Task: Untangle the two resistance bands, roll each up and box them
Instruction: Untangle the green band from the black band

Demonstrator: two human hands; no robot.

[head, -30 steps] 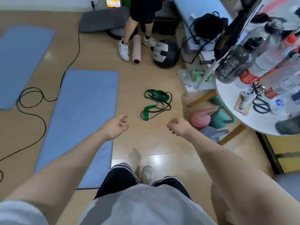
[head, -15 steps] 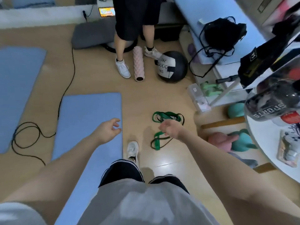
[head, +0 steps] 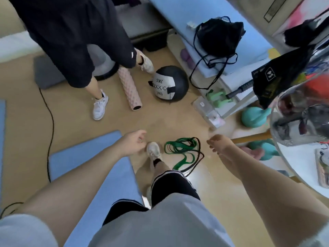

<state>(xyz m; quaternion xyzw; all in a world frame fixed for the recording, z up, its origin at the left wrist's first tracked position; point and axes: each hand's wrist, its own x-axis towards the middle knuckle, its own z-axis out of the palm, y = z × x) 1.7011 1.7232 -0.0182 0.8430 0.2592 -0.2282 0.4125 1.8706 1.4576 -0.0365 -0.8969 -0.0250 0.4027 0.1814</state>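
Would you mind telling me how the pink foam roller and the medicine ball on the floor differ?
The foam roller is a long pink cylinder with a bumpy surface; the medicine ball is round, black and white, and marked 2KG. The foam roller shows an open hollow end; the medicine ball shows laced stitching. Both lie on the wooden floor, untouched.

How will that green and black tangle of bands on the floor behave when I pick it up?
The tangled bands lie in loose flat loops, so they will probably flop and dangle rather than hold shape. Green and black strands cross, so lifting one likely drags the other. They look thin, so probably light.
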